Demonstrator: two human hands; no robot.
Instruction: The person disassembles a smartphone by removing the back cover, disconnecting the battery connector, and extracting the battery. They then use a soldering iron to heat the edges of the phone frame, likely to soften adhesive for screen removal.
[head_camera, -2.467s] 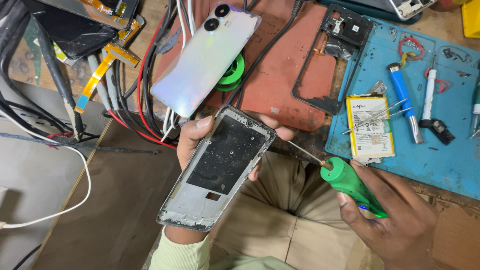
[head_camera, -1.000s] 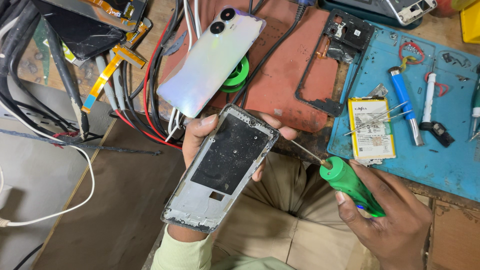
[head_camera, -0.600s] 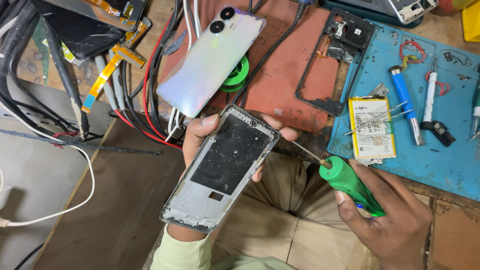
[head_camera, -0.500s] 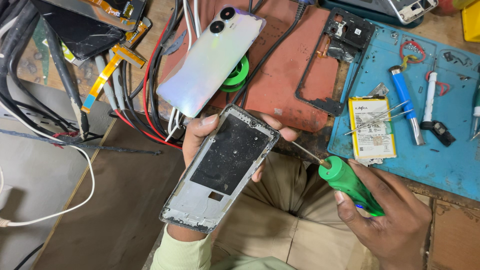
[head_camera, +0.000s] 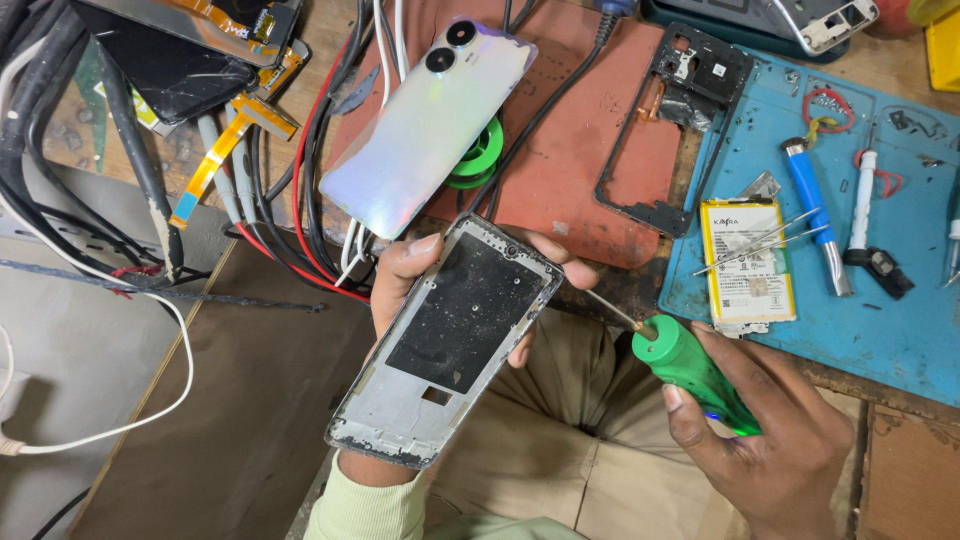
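Holding a bare phone frame (head_camera: 452, 345) from below, the left hand (head_camera: 400, 285) is curled around it, thumb on the upper left edge and fingertips showing at the right edge. The frame is tilted, its top toward the bench (head_camera: 330, 40), and it hangs above the person's lap, not on the bench. The right hand (head_camera: 770, 440) is closed around the green handle of a screwdriver (head_camera: 690, 375). Its thin metal shaft points up and left and its tip is at the frame's upper right edge, just beside the left fingertips.

Behind the frame, on a red mat (head_camera: 580, 150), lies a shiny phone back cover (head_camera: 425, 130), partly over a green spool (head_camera: 480, 165). A black inner frame (head_camera: 680, 120) lies across the border between the red mat and a blue mat (head_camera: 900, 330). On the blue mat are a yellow battery (head_camera: 745, 260), tweezers (head_camera: 765, 240) on it, and a blue tool (head_camera: 815, 215). Many cables (head_camera: 300, 200) crowd the left side of the bench. Free room is mostly below the bench edge, over the lap.
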